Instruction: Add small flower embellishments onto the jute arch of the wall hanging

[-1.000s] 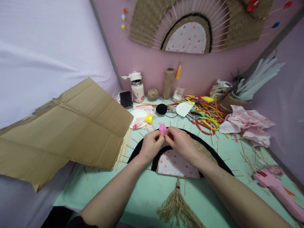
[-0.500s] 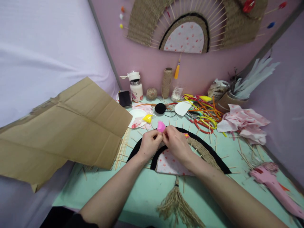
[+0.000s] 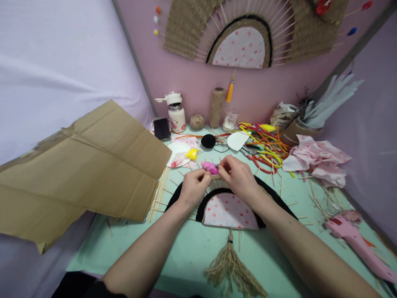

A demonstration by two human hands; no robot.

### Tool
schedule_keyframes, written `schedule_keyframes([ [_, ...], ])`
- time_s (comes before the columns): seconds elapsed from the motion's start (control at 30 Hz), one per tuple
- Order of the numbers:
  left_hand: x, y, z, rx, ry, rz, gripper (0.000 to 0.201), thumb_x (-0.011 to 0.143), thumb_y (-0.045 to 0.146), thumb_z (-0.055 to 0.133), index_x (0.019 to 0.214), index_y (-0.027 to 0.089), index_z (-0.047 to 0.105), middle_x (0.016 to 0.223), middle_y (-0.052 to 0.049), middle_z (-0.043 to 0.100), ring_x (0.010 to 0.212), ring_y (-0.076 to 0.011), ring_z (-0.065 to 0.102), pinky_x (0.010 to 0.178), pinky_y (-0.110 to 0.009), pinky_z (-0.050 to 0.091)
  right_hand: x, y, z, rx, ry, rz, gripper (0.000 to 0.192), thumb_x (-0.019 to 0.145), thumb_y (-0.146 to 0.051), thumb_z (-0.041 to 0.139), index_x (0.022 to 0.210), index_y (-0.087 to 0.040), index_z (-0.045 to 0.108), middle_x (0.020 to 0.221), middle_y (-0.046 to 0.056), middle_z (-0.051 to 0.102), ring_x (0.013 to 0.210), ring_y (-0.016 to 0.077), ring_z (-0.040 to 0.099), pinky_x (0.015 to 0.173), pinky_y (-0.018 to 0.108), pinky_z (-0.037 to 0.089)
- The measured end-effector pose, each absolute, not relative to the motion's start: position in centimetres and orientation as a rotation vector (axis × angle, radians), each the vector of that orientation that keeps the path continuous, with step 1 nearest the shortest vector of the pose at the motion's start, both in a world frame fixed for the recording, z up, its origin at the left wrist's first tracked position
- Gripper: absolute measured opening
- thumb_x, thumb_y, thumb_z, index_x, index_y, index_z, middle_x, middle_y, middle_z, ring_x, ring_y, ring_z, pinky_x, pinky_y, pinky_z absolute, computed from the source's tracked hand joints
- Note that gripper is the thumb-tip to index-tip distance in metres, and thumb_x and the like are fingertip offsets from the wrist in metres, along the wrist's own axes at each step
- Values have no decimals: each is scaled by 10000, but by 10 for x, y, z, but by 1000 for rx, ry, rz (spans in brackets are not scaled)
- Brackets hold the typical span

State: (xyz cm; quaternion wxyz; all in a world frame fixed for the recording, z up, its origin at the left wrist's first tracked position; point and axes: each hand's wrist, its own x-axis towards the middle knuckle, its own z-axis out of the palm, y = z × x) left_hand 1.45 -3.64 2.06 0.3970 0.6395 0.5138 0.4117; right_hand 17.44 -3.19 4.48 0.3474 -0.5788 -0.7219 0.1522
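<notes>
Both hands are meeting at frame center over the half-round fan craft (image 3: 228, 210). Left hand (image 3: 192, 188) is pinching closed on the pink piece (image 3: 209, 167), which is sitting just above the fan's top edge, center frame. Right hand (image 3: 238, 177) is pinching the same pink piece from its right side, fingers curled shut. Jute tassel (image 3: 230, 267) is hanging off the fan at lower center. Cardboard sheet (image 3: 83, 169) is lying left; pink glue gun (image 3: 356, 244) is lying lower right on the green table (image 3: 186, 252).
</notes>
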Motion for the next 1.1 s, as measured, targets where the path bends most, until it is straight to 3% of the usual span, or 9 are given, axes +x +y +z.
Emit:
schedule_keyframes([
  [0.1, 16, -39, 18, 1761, 1279, 1089, 353, 888, 372, 527, 601, 189, 437, 578, 54, 396, 567, -100, 378, 554, -240, 304, 177, -31, 48, -1501, -1866, 467, 88, 843, -223, 542, 759, -219, 516, 702, 5, 617, 649, 158, 543, 621, 270, 372],
  [0.2, 17, -40, 12, 1948, 1357, 1292, 284, 812, 419, 681, 799, 189, 515, 808, -6, 552, 770, -156, 524, 714, -282, 441, 178, -30, 50, -1491, -1861, 548, 73, 836, -216, 542, 765, -218, 528, 693, -4, 618, 635, 150, 541, 620, 266, 375],
  [0.27, 16, -39, 8, 2106, 1441, 1403, 470, 734, 402, 774, 1065, 170, 533, 1119, -111, 585, 1084, -253, 541, 940, -401, 450, 178, -31, 51, -1475, -1871, 596, 72, 832, -212, 541, 760, -216, 535, 703, -7, 623, 633, 144, 541, 620, 264, 380],
  [0.37, 14, -35, 3, 2297, 1448, 1348, 804, 709, 380, 808, 1363, 182, 384, 1427, -192, 455, 1380, -335, 378, 1123, -531, 317, 177, -34, 55, -1447, -1872, 682, 97, 836, -223, 536, 738, -216, 535, 703, -18, 626, 612, 130, 538, 615, 257, 388],
  [0.43, 12, -33, 2, 2342, 1388, 1264, 778, 741, 354, 785, 1384, 203, 375, 1412, -170, 501, 1364, -321, 431, 1119, -523, 348, 176, -37, 57, -1437, -1864, 732, 99, 833, -230, 538, 735, -218, 538, 693, -28, 627, 595, 122, 538, 607, 252, 393],
  [0.57, 10, -33, 2, 2309, 1275, 1200, 523, 817, 239, 697, 1297, 202, 491, 1230, -112, 656, 1158, -248, 619, 1000, -428, 497, 177, -37, 61, -1437, -1825, 852, 85, 809, -229, 541, 724, -218, 544, 639, -43, 600, 549, 116, 541, 571, 247, 397],
  [0.83, 9, -32, 2, 2335, 1163, 1230, 415, 868, 237, 652, 1270, 207, 554, 1208, -96, 689, 1139, -227, 644, 988, -419, 526, 184, -28, 56, -1412, -1712, 958, 80, 785, -239, 564, 710, -215, 557, 588, -41, 569, 541, 124, 520, 532, 249, 398],
  [1.1, 6, -28, 0, 2299, 1168, 1262, 470, 874, 247, 659, 1327, 201, 543, 1251, -105, 680, 1159, -218, 637, 1000, -400, 521, 184, -34, 63, -1237, -1887, 690, 98, 831, -229, 637, 815, -226, 733, 895, 38, 598, 787, 157, 586, 663, 281, 475],
])
